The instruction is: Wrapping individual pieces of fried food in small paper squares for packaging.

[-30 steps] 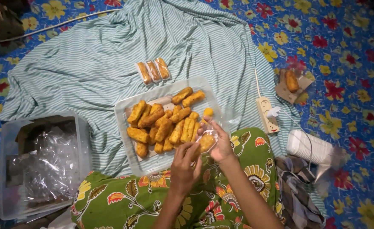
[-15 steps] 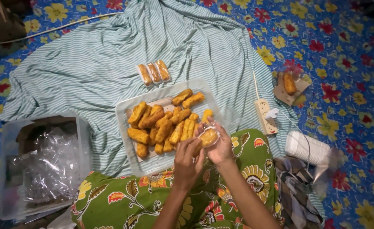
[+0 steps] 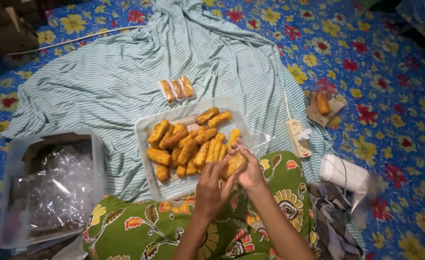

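Both forearms reached forward from the bottom edge and converged just above the lap. The left hand (image 3: 211,188) lay palm down, its fingers (image 3: 220,169) curled forward and pinched closed. The right hand (image 3: 249,169) sat just beside it, touching, thumb and fingers (image 3: 244,147) bent inward in a closed grip.

A home floor setting is indicated: a blue floral floor covering (image 3: 390,72), a striped cloth (image 3: 102,82) spread over it, a power strip (image 3: 297,137) lying loose, and a tray (image 3: 142,127) of fried snacks (image 3: 188,144).
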